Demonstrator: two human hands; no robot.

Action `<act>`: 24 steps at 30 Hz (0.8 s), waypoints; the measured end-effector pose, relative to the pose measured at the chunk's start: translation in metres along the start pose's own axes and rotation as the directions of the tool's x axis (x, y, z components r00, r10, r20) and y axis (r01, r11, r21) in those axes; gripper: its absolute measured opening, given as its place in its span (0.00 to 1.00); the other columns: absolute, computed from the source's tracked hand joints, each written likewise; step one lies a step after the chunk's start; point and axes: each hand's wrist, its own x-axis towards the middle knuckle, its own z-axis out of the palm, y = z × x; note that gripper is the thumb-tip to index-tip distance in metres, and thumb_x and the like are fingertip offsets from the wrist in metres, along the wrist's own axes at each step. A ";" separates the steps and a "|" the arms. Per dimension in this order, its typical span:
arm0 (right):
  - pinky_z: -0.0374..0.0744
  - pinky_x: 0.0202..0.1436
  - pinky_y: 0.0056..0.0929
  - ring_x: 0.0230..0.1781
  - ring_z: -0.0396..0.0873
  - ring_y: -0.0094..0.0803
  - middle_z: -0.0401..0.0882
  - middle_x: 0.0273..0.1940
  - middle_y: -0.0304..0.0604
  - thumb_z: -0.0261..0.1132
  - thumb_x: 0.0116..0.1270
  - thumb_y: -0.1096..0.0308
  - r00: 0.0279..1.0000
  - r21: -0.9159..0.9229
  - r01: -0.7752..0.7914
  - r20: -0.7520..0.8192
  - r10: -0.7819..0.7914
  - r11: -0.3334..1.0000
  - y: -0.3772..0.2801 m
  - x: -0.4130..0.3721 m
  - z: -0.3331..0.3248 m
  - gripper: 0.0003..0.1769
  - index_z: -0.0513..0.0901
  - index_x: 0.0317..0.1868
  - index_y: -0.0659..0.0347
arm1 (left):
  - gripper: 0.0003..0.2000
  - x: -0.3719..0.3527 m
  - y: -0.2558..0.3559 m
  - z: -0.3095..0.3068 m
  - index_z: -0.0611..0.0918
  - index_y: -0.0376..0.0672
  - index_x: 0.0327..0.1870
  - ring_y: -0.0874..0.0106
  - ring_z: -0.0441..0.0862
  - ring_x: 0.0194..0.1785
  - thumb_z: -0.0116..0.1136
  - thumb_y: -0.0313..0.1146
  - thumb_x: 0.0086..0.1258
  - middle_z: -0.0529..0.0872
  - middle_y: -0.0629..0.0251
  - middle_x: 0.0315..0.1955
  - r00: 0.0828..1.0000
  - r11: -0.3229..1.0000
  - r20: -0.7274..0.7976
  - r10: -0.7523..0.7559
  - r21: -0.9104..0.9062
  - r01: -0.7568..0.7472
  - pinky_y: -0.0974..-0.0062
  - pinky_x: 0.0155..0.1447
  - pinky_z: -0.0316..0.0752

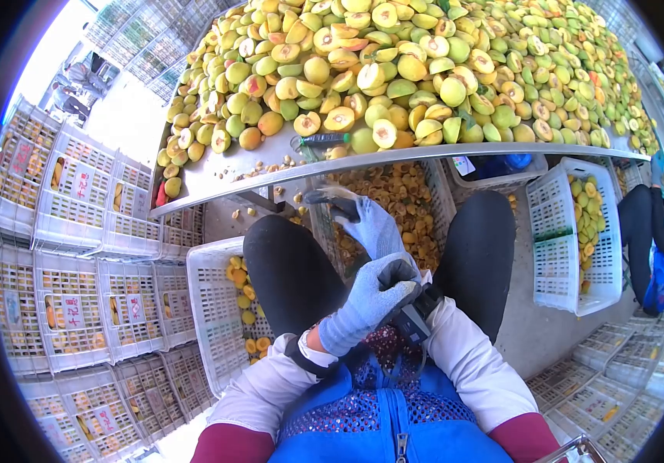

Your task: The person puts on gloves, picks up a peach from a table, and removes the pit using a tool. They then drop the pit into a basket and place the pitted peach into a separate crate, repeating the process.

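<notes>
Blue vest (347,436), gloved hands (378,228), left (367,305) seemingly touching right-wrist device (412,324)

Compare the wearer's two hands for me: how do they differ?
The left hand is bent in over the right wrist, while the right hand stretches forward toward the table. The left hand looks fairly sharp; the right hand's fingers look blurred. Both wear grey-blue gloves.

Your gloves (355,309) matt, knitted-looking cloth, your trousers (289,258) matt cloth, your vest (340,444) cloth with a shiny metal zip (401,446), the counter (278,147) smooth metal, the crates (212,332) smooth plastic
</notes>
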 end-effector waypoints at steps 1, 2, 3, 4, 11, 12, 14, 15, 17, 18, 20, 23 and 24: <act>0.73 0.59 0.30 0.58 0.73 0.38 0.71 0.60 0.50 0.60 0.64 0.73 0.994 0.031 0.100 0.033 -0.101 0.995 0.003 0.004 0.002 0.24 0.71 0.61 0.59 | 0.05 0.001 -0.002 -0.001 0.79 0.37 0.35 0.84 0.72 0.32 0.59 0.26 0.60 0.78 0.73 0.27 1.000 1.000 -0.006 -0.020 0.008 0.020 0.85 0.37 0.68; 0.72 0.61 0.29 0.60 0.72 0.34 0.68 0.63 0.48 0.60 0.64 0.72 0.977 0.063 0.200 0.061 -0.204 0.978 0.006 0.008 0.005 0.25 0.70 0.62 0.58 | 0.05 0.001 -0.004 -0.002 0.79 0.37 0.35 0.84 0.73 0.32 0.59 0.26 0.60 0.78 0.73 0.27 0.999 0.999 -0.013 -0.039 0.017 0.039 0.84 0.37 0.69; 0.71 0.62 0.28 0.62 0.70 0.30 0.66 0.66 0.46 0.60 0.65 0.71 0.947 0.102 0.300 0.089 -0.309 0.949 0.007 0.011 0.008 0.26 0.70 0.64 0.56 | 0.05 0.002 -0.006 -0.002 0.79 0.37 0.35 0.84 0.72 0.32 0.59 0.26 0.60 0.78 0.73 0.27 1.000 0.999 -0.018 -0.025 0.022 0.025 0.84 0.38 0.69; 0.70 0.63 0.27 0.63 0.69 0.29 0.67 0.66 0.45 0.59 0.66 0.72 0.967 0.171 0.223 0.090 -0.240 0.960 0.007 0.009 0.010 0.25 0.69 0.64 0.57 | 0.05 0.002 -0.008 -0.001 0.79 0.37 0.35 0.84 0.72 0.33 0.59 0.26 0.60 0.78 0.73 0.27 1.000 1.000 -0.028 -0.013 0.026 0.013 0.84 0.39 0.69; 0.66 0.66 0.25 0.63 0.67 0.29 0.68 0.63 0.41 0.50 0.73 0.73 0.955 0.839 -0.210 0.285 -0.076 0.502 0.070 0.018 0.069 0.21 0.67 0.65 0.60 | 0.05 0.005 -0.028 0.003 0.76 0.35 0.33 0.81 0.73 0.37 0.57 0.26 0.59 0.77 0.69 0.31 0.989 0.987 -0.065 0.135 -0.083 -0.140 0.80 0.42 0.69; 0.63 0.67 0.25 0.62 0.67 0.29 0.68 0.63 0.41 0.46 0.74 0.75 0.945 0.470 0.151 0.191 -0.267 0.870 0.023 0.015 0.042 0.21 0.67 0.66 0.60 | 0.05 0.006 -0.034 0.003 0.76 0.35 0.33 0.81 0.73 0.37 0.57 0.26 0.59 0.77 0.69 0.32 0.983 0.980 -0.068 0.168 -0.099 -0.174 0.80 0.43 0.69; 0.65 0.65 0.26 0.62 0.68 0.29 0.71 0.61 0.41 0.46 0.70 0.80 0.986 0.580 0.042 0.109 -0.128 0.813 0.010 0.020 0.034 0.23 0.68 0.65 0.61 | 0.04 0.005 -0.035 0.000 0.77 0.36 0.33 0.81 0.73 0.35 0.57 0.26 0.60 0.77 0.69 0.30 0.989 0.992 -0.090 0.121 -0.020 -0.123 0.81 0.41 0.70; 0.68 0.64 0.28 0.57 0.73 0.32 0.75 0.57 0.42 0.54 0.65 0.81 0.996 0.438 0.065 0.027 -0.085 0.897 0.008 0.025 0.029 0.23 0.72 0.61 0.61 | 0.04 0.007 -0.040 -0.001 0.77 0.36 0.34 0.82 0.73 0.32 0.57 0.25 0.60 0.78 0.70 0.28 0.987 0.990 -0.108 0.117 -0.061 -0.124 0.83 0.38 0.70; 0.69 0.63 0.28 0.57 0.75 0.34 0.78 0.54 0.46 0.54 0.68 0.73 0.987 0.482 -0.040 0.156 -0.041 0.875 0.041 0.032 0.025 0.20 0.73 0.61 0.65 | 0.03 0.002 -0.022 0.000 0.77 0.37 0.33 0.83 0.73 0.30 0.57 0.25 0.60 0.77 0.72 0.25 0.989 0.991 -0.102 0.106 -0.076 -0.114 0.83 0.36 0.70; 0.69 0.63 0.28 0.57 0.75 0.34 0.79 0.54 0.46 0.54 0.69 0.71 0.978 0.607 -0.099 0.208 -0.037 0.788 0.027 0.029 0.023 0.20 0.73 0.60 0.67 | 0.03 -0.001 -0.012 -0.002 0.76 0.37 0.33 0.83 0.74 0.30 0.57 0.25 0.60 0.77 0.71 0.25 0.993 0.993 -0.081 0.085 -0.074 -0.091 0.83 0.36 0.71; 0.68 0.63 0.27 0.58 0.75 0.34 0.79 0.53 0.47 0.52 0.71 0.66 0.973 0.773 -0.187 0.231 0.005 0.606 -0.010 0.017 0.020 0.20 0.75 0.57 0.70 | 0.03 -0.002 -0.014 -0.003 0.76 0.37 0.32 0.82 0.74 0.30 0.57 0.25 0.59 0.78 0.71 0.25 0.987 0.986 -0.060 0.148 -0.065 -0.152 0.83 0.36 0.71; 0.69 0.61 0.28 0.55 0.76 0.35 0.80 0.51 0.47 0.52 0.71 0.65 0.976 0.757 -0.175 0.216 0.013 0.629 -0.032 0.009 0.018 0.20 0.75 0.56 0.70 | 0.03 -0.003 -0.017 0.000 0.76 0.37 0.31 0.82 0.74 0.30 0.57 0.25 0.59 0.78 0.70 0.24 0.990 0.980 -0.021 0.143 -0.135 -0.144 0.82 0.35 0.71; 0.70 0.60 0.29 0.54 0.76 0.35 0.80 0.51 0.47 0.51 0.72 0.65 0.980 0.722 -0.154 0.200 0.009 0.675 -0.035 0.007 0.017 0.20 0.76 0.56 0.70 | 0.03 -0.004 -0.018 0.002 0.76 0.36 0.30 0.81 0.74 0.30 0.56 0.25 0.59 0.78 0.70 0.24 0.992 0.977 -0.006 0.126 -0.173 -0.125 0.82 0.35 0.71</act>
